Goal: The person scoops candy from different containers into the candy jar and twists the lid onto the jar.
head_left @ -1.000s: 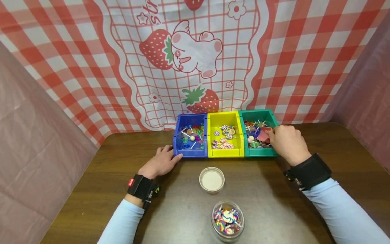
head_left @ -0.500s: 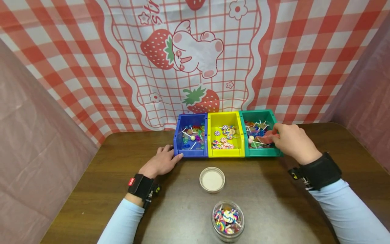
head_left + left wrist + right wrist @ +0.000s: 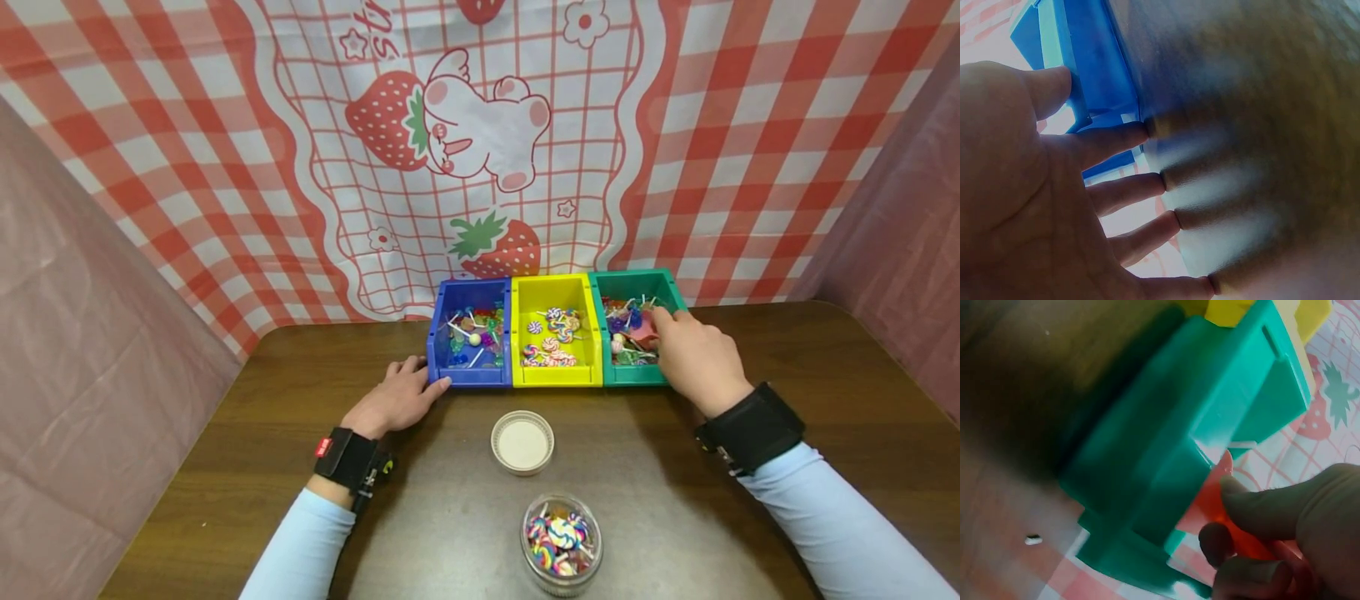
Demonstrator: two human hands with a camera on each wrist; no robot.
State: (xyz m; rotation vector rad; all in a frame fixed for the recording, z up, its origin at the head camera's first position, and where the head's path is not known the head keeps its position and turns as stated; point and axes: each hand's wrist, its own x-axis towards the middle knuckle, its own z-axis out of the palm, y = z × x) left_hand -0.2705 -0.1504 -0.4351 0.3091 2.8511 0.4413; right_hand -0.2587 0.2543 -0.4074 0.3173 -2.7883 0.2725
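My right hand reaches over the right side of the green bin and grips a small red scoop by its handle, thumb on top. In the head view the scoop's blade lies down among toy candies and lollipops in that bin; the right wrist view hides most of it behind the green wall. My left hand rests beside the blue bin, thumb at its front corner. The left wrist view shows its fingers spread, with fingertips on the table.
A yellow bin with swirl lollipops stands between the blue and green ones. In front lie a white lid and an uncapped clear jar filled with small candies. A checked strawberry cloth hangs behind the wooden table.
My right hand shifted right with the scoop turned on edge, then came back left, and the blade now shows broader among the candies. The left hand has stayed still.
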